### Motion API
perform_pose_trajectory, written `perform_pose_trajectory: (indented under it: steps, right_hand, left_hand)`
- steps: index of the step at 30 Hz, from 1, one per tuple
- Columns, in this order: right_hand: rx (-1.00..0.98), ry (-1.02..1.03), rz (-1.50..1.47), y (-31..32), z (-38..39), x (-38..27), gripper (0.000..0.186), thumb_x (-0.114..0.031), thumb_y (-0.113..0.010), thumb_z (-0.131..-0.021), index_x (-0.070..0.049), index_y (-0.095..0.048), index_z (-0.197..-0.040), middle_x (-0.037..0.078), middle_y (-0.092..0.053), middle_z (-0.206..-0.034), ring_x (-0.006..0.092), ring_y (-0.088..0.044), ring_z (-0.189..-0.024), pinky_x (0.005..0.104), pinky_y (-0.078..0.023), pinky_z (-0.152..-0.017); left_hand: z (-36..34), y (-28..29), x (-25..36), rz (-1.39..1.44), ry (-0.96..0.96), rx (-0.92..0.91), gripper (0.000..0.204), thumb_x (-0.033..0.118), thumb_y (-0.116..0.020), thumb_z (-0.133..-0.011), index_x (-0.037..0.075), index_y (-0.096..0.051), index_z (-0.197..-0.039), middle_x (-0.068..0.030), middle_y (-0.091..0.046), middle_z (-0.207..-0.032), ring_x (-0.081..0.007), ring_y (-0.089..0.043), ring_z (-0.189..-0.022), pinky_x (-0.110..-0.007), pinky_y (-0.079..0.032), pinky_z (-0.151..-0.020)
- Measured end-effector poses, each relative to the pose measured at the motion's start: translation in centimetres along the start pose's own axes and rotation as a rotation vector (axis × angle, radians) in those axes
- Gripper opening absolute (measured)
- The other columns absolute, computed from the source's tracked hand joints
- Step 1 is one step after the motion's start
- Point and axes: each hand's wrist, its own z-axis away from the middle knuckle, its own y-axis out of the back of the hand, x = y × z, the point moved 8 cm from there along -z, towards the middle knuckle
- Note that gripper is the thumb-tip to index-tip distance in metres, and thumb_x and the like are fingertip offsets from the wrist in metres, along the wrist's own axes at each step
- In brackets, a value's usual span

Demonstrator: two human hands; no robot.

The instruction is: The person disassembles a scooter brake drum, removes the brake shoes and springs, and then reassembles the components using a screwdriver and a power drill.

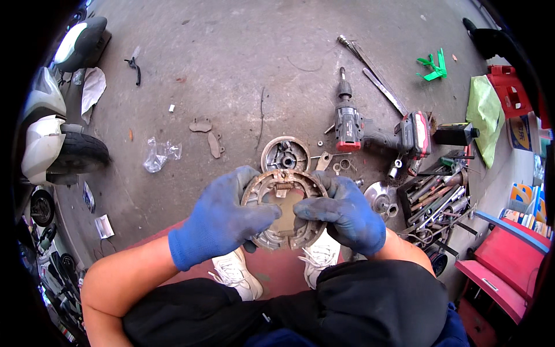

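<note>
Holding spring-joined brake shoes (306, 180) near mid-view, I curl the fingers of my left hand (222, 211) round their nine o'clock edge, those of my right hand (347, 213) round three; at twelve lies a circular brake plate (284, 161), at one a cordless drill (351, 126).

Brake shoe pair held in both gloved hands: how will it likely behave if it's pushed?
Each half of the brake shoe pair is probably stiff, being a curved metal arc. The halves may shift against each other and pull back, since a coil spring bridges them near the top. Its rounded outline suggests it could roll if stood on edge.
</note>
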Motion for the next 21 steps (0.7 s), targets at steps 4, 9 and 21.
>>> perform_pose_trajectory:
  steps: [4, 9, 21]
  right_hand:
    - [-0.024, -0.055, -0.013, -0.2, -0.6, 1.5, 0.034, -0.026, -0.072, -0.087, 0.005, -0.063, -0.101, 0.008, -0.066, -0.083, 0.0098, -0.060, -0.076, 0.0284, -0.049, -0.068]
    - [0.016, 0.010, -0.227, -1.3, -2.3, 1.7, 0.037, -0.024, -0.065, -0.094, 0.003, -0.058, -0.118, 0.006, -0.066, -0.095, 0.0100, -0.062, -0.085, 0.0263, -0.051, -0.076]
    - [-0.083, 1.060, 0.787, -4.7, 0.7, -0.5, 0.043, -0.022, -0.082, -0.073, -0.016, -0.066, -0.113, 0.011, -0.060, -0.113, 0.0317, -0.058, -0.105, 0.0470, -0.046, -0.091]
  left_hand:
    - [0.0, 0.4, -0.8, -0.031, -0.006, -0.033, 0.042, 0.023, -0.071, -0.084, -0.005, -0.055, -0.111, -0.0088, -0.063, -0.076, -0.0118, -0.063, -0.062, -0.028, -0.053, -0.049]
    - [-1.4, 0.0, -4.5, -0.004, 0.055, -0.011, 0.050, 0.028, -0.074, -0.085, -0.006, -0.054, -0.116, -0.0135, -0.064, -0.091, -0.0162, -0.062, -0.077, -0.031, -0.052, -0.067]
    - [-1.5, -5.1, -10.2, 1.084, 0.335, -0.394, 0.063, 0.033, -0.063, -0.091, 0.007, -0.039, -0.144, -0.0116, -0.058, -0.126, -0.0257, -0.063, -0.110, -0.041, -0.056, -0.091]
